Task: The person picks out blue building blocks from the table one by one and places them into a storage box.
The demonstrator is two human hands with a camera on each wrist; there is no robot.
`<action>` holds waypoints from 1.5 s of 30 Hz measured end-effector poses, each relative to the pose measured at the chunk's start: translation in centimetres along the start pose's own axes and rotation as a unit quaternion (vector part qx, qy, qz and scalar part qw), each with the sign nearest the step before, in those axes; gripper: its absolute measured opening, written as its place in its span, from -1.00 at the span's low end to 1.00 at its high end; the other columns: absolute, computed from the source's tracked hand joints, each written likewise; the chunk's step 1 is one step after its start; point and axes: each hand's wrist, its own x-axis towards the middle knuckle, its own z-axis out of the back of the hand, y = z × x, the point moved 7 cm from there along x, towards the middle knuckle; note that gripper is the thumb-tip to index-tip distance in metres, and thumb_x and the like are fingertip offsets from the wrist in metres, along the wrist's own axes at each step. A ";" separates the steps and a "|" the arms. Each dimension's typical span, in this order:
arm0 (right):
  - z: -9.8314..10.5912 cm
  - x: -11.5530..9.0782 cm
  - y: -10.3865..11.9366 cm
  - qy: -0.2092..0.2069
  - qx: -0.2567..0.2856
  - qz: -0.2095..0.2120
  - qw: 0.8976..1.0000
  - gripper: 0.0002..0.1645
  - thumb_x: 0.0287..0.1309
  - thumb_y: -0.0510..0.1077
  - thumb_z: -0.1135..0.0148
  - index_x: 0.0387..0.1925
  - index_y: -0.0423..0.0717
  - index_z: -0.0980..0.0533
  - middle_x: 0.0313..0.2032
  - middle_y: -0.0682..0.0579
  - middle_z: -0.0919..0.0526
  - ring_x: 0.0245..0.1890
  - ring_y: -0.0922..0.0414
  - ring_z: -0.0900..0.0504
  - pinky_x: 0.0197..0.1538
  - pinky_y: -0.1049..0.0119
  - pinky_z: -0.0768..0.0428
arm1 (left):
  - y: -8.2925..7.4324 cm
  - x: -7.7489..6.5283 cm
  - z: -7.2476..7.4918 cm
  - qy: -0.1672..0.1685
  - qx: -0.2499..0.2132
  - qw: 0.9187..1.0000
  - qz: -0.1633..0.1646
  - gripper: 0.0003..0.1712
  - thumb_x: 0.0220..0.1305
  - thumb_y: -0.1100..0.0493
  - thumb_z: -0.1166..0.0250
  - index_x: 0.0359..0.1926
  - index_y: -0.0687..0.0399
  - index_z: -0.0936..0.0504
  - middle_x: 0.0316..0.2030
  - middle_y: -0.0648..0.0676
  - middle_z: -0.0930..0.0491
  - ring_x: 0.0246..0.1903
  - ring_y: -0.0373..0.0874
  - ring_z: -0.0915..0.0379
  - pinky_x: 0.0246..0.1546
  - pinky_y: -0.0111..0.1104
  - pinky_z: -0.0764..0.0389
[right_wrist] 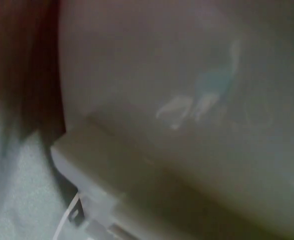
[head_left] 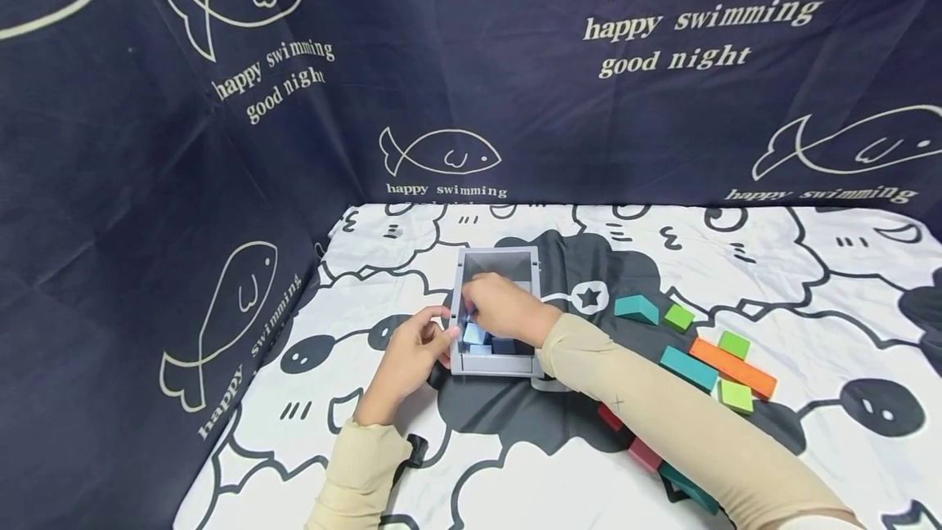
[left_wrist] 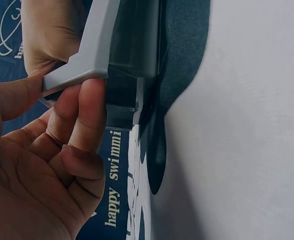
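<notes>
A grey plastic box (head_left: 496, 364) stands on the patterned cloth, with light blue blocks (head_left: 477, 335) and a dark block (head_left: 504, 346) in its near end. My left hand (head_left: 414, 354) pinches the box's left rim near the front corner. The left wrist view has the thumb on one side of that grey rim (left_wrist: 89, 62) and two fingers on the other. Inside the box is my right hand (head_left: 502, 305), fingers bent down along the left wall, just beyond the light blue blocks. Its fingertips are hidden, so whether it holds a block cannot be told. The right wrist view is dark and blurred.
Right of the box lie teal blocks (head_left: 688, 368), an orange bar (head_left: 733, 367) and several green blocks (head_left: 736, 396). Red blocks (head_left: 644, 455) and a long dark green block (head_left: 688, 487) sit partly under the right forearm. A dark fish-print curtain (head_left: 559, 129) hangs behind.
</notes>
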 end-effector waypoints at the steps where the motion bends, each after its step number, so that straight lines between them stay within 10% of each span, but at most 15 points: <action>1: 0.0 0.0 0.0 0.000 0.001 0.003 1.000 -0.87 -0.16 -0.42 -0.27 -0.52 -0.17 -0.59 -0.50 0.01 -0.58 -0.46 0.17 -0.48 -0.34 0.27 -0.56 | 0.1 0.0 0.0 0.001 -0.001 1.000 0.001 -0.77 0.25 0.21 -0.28 -0.08 0.13 -0.54 -0.67 0.18 -0.52 -0.69 -0.01 -0.55 -0.65 -0.43 -0.42; 45: 0.6 -0.9 -0.5 -0.042 0.004 -0.011 0.999 -0.83 -0.08 -0.40 -0.22 -0.62 -0.10 -0.57 -0.56 0.07 -0.52 -0.52 0.21 -0.43 -0.43 0.32 -0.51 | 0.2 0.6 -0.7 0.016 0.014 1.000 -0.002 -0.71 0.26 0.19 -0.27 -0.02 0.15 -0.53 -0.65 0.15 -0.53 -0.69 -0.14 -0.54 -0.65 -0.41 -0.43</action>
